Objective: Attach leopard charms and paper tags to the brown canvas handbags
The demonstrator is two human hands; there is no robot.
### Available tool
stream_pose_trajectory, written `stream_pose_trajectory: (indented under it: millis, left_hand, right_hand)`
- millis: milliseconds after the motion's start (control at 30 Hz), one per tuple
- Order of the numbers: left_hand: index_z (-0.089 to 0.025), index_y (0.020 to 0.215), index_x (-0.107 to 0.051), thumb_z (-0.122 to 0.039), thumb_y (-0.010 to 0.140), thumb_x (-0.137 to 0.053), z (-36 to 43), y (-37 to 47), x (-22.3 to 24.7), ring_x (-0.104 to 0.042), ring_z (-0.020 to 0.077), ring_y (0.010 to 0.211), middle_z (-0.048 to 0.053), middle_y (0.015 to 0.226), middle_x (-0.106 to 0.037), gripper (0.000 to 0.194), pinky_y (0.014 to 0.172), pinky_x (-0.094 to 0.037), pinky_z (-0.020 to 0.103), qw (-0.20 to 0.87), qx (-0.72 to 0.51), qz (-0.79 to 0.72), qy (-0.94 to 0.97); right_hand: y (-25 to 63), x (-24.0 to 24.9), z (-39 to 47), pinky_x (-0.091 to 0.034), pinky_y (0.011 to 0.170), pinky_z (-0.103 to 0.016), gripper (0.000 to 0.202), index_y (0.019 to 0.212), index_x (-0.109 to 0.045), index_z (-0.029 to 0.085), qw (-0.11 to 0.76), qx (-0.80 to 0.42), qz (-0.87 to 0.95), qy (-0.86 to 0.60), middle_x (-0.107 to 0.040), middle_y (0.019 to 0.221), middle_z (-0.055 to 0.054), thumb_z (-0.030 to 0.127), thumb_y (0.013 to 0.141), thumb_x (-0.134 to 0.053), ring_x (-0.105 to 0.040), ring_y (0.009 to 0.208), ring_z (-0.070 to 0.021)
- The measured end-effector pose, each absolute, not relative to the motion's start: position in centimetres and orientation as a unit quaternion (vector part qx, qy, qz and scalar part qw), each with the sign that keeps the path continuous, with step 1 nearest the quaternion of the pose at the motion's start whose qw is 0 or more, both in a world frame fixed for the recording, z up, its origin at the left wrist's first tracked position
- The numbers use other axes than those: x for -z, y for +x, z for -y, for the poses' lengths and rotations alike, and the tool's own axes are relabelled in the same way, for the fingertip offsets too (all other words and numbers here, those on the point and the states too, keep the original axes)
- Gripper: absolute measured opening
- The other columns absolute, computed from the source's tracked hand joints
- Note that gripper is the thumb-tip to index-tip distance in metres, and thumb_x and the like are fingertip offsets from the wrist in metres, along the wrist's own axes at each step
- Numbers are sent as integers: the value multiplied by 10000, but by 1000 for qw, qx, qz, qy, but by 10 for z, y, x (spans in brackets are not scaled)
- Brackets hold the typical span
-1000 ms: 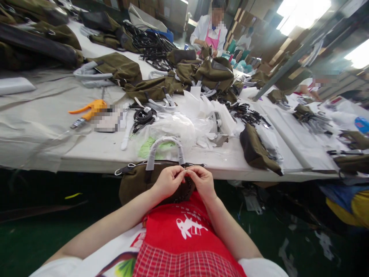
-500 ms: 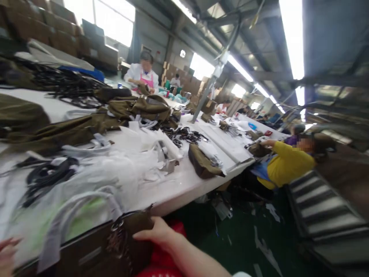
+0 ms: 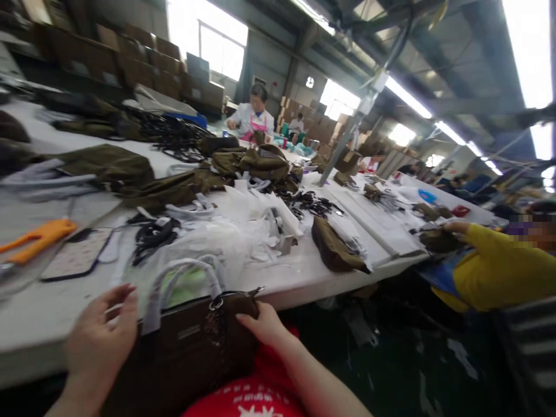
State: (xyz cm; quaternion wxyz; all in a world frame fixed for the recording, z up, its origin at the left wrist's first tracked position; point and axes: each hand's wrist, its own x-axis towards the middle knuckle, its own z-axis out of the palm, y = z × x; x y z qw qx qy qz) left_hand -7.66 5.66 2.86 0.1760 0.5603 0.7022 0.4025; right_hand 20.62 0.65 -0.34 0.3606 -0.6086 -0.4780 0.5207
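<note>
A dark brown handbag (image 3: 182,359) stands upright against my body at the table's front edge. Its two handles (image 3: 186,267) are wrapped in pale covering, and a dark chain-like charm (image 3: 214,324) hangs at its front. My right hand (image 3: 263,324) grips the bag's upper right end, thumb on the near face. By the bag's left end, my left hand (image 3: 102,330) is raised with thumb and fingers curled together; what it pinches, if anything, I cannot make out. Beyond it lie a phone with a patterned case (image 3: 77,255) and an orange-handled tool (image 3: 41,240).
Across the white table (image 3: 286,284) lie brown bags (image 3: 106,165), crumpled white wrapping (image 3: 217,237), coiled black straps (image 3: 156,234) and another brown bag (image 3: 334,246). A metal post (image 3: 343,145) rises from the table. A co-worker in yellow (image 3: 499,263) sits at right; another (image 3: 256,119) works opposite.
My view has swung left, so the scene shifts rightward and the phone and orange-handled tool appear. My left hand has come further into view; my right hand stays on the bag.
</note>
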Motion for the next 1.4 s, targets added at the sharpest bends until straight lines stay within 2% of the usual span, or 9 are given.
stream_pose_trajectory:
  millis: [200, 300, 367, 500, 667, 933, 1100, 1267, 1400]
  left_hand:
    - [-202, 1099, -609, -541, 805, -507, -49, -85, -21, -687, 227, 790, 79, 1045, -689, 461, 635, -561, 318, 231, -415, -720, 506]
    - [-198, 1083, -612, -544, 812, -480, -48, -88, -20, -687, 237, 786, 89, 1023, -697, 459, 658, -561, 338, 211, -413, -726, 507]
    - [-181, 1090, -606, -531, 826, -447, -51, -87, -19, -681, 278, 890, 117, 1048, -694, 466, 782, -560, 401, 158, -405, -727, 531]
    - [-57, 1258, -521, -502, 866, -361, -72, -70, -9, -515, 379, 1238, 251, 1277, -579, 614, 1088, -342, 558, 23, -353, -727, 589]
    - [40, 1363, -410, -461, 902, -281, -96, -45, 16, -312, 378, 1398, 308, 1438, -403, 693, 1158, -171, 576, -31, -324, -741, 587]
    - [-15, 1336, -460, -476, 879, -310, -100, -54, 42, -369, 363, 1378, 268, 1420, -446, 667, 1177, -203, 530, -64, -337, -732, 589]
    - [-81, 1370, -422, -441, 862, -360, -103, -60, 56, -438, 361, 1332, 252, 1373, -497, 626, 1149, -278, 549, -98, -335, -720, 600]
    - [-133, 1436, -331, -429, 847, -404, -105, -63, 61, -442, 362, 1326, 234, 1385, -485, 663, 1145, -287, 562, -108, -339, -709, 609]
    - [-132, 1394, -372, -425, 845, -403, -105, -62, 59, -430, 365, 1332, 234, 1374, -489, 623, 1148, -282, 565, -101, -337, -713, 606]
  right_hand:
    - [225, 6, -17, -524, 792, -361, 337, 957, -738, 157, 268, -368, 592, -665, -753, 928, -101, 419, 745, -714, -694, 863, -266]
    - [237, -13, -30, -502, 739, -337, 250, 893, -722, 182, 281, -272, 611, -688, -736, 803, -71, 407, 808, -652, -675, 757, -235]
    - [243, -28, -40, -489, 722, -322, 231, 886, -710, 192, 315, -234, 617, -683, -724, 785, -60, 391, 855, -596, -663, 732, -217]
    - [251, -55, -75, -474, 717, -313, 252, 850, -690, 197, 355, -157, 659, -644, -694, 805, -61, 386, 903, -532, -631, 745, -205]
    - [249, -80, -162, -442, 955, -373, 243, 977, -701, 182, 370, -42, 714, -593, -657, 1076, -119, 333, 900, -528, -589, 1051, -248]
    - [219, -71, -315, -357, 1069, -330, 285, 1092, -699, 133, 213, -55, 715, -663, -580, 1303, -152, 277, 897, -547, -526, 1216, -236]
    - [204, -51, -358, -240, 1148, -363, 208, 967, -740, 154, 188, -67, 728, -655, -438, 1489, -123, 174, 772, -670, -319, 1407, -275]
    - [202, -44, -373, -291, 1114, -362, 317, 1023, -715, 139, 234, -86, 707, -661, -610, 1302, -156, 89, 716, -657, -488, 1278, -260]
    - [206, -62, -372, -400, 1015, -342, 243, 969, -712, 139, 350, -73, 668, -652, -687, 1129, -142, 143, 795, -542, -594, 1103, -238]
